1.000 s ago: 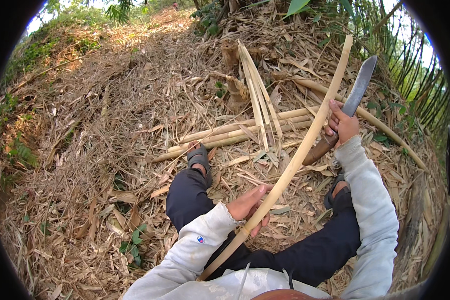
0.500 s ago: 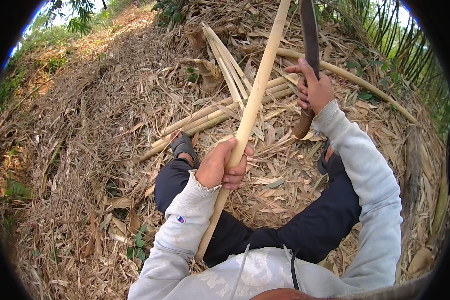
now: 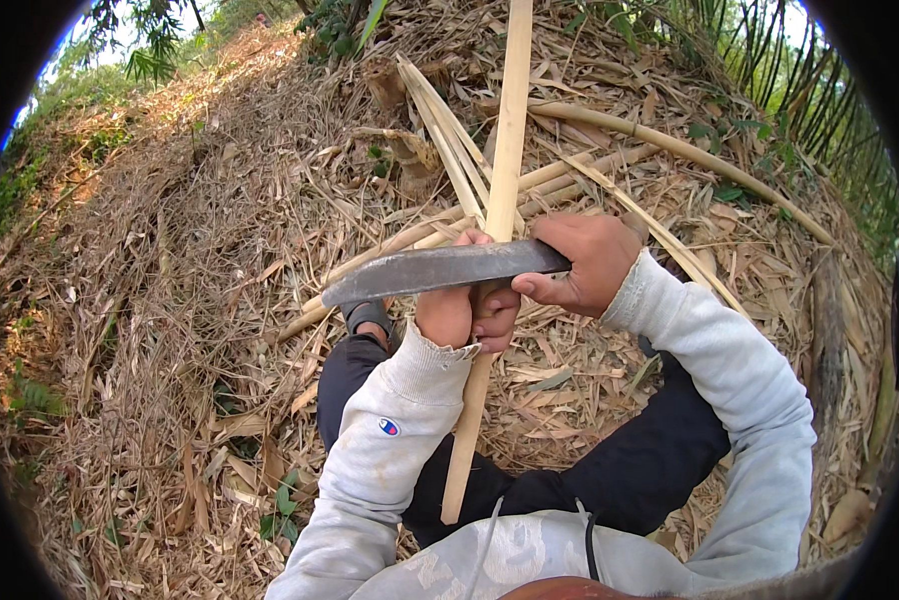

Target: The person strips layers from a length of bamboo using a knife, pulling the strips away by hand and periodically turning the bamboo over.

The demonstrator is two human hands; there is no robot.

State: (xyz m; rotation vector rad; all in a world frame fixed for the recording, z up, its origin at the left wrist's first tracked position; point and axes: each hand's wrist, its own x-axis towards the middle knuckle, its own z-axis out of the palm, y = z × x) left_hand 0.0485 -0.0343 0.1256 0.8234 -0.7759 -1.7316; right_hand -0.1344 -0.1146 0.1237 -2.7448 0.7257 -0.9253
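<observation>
A long pale bamboo strip [image 3: 505,140] stands nearly upright in front of me, its lower end near my lap. My left hand [image 3: 465,310] is closed around its middle. My right hand [image 3: 580,262] grips the handle of a broad, curved grey blade [image 3: 430,270]. The blade lies crosswise, pointing left, in front of the strip and just above my left hand. I sit on the ground with my legs in dark trousers [image 3: 610,480] stretched forward.
Several split bamboo strips [image 3: 450,150] and whole bamboo poles [image 3: 670,145] lie on the ground beyond my feet. Dry bamboo leaves and husks [image 3: 190,300] cover the slope. Standing bamboo stems [image 3: 820,90] rise at the right.
The strip has swung from leaning right to nearly upright. My right hand brought the blade down from a raised position to lie crosswise against the strip above my left hand.
</observation>
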